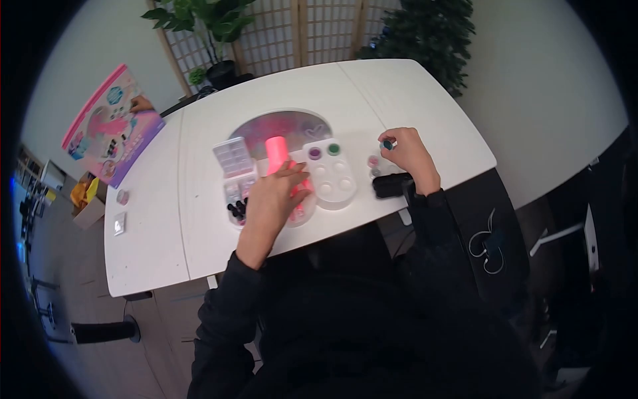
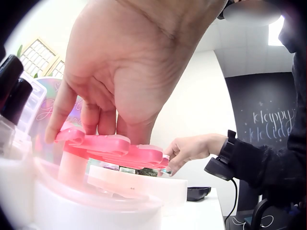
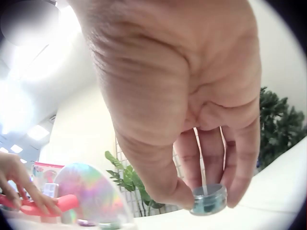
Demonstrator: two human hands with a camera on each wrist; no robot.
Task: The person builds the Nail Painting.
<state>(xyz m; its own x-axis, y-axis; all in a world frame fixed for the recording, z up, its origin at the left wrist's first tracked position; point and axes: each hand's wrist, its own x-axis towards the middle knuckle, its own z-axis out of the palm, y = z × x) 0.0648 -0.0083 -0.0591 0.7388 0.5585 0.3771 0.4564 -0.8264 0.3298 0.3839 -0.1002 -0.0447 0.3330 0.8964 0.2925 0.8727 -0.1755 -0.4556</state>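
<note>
My right hand (image 1: 408, 154) pinches a small clear jar with teal contents (image 3: 209, 200) between thumb and fingers, over the right part of the table. My left hand (image 1: 269, 207) rests from above on a pink hand-shaped stand (image 2: 112, 144), its fingers spread along the top. The stand sits on a white manicure set base (image 2: 96, 208) in front of a shiny iridescent back panel (image 3: 91, 191). In the head view, the white tray with round wells (image 1: 341, 189) lies right of the stand; a purple jar (image 1: 314, 153) and a green jar (image 1: 333, 149) sit in it.
Small pots (image 1: 373, 161) and a black object (image 1: 389, 186) lie near my right wrist. Black-capped bottles (image 1: 236, 209) stand left of my left hand beside an open clear case (image 1: 234, 157). A toy box (image 1: 113, 130) stands at the table's left; a small packet (image 1: 119, 224) lies below it.
</note>
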